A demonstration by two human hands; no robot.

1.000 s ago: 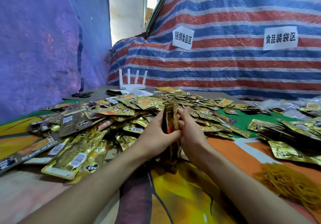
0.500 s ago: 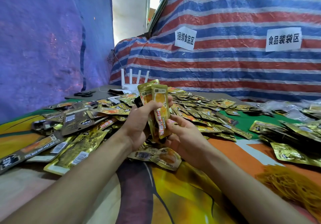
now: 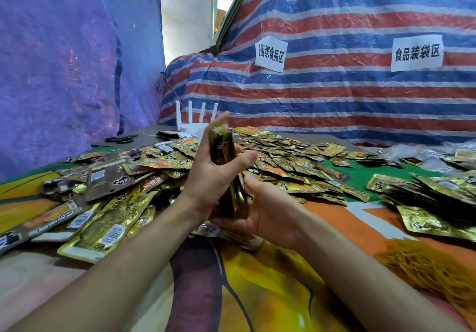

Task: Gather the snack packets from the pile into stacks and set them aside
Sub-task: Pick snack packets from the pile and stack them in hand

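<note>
I'm seeing L hand [image 3: 210,179] pinching the packet stack [image 3: 222,151] upright btwn thumb and fingers, just in front of the pile [image 3: 296,161]; R hand [image 3: 270,213] cupping its bottom edge, fingers prob. curled underneath.

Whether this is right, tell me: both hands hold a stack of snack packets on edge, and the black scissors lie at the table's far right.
Wrong on one point. The head view shows the left hand and right hand holding the stack of snack packets on edge, but the black scissors lie at the far left of the table, not the far right.
</note>
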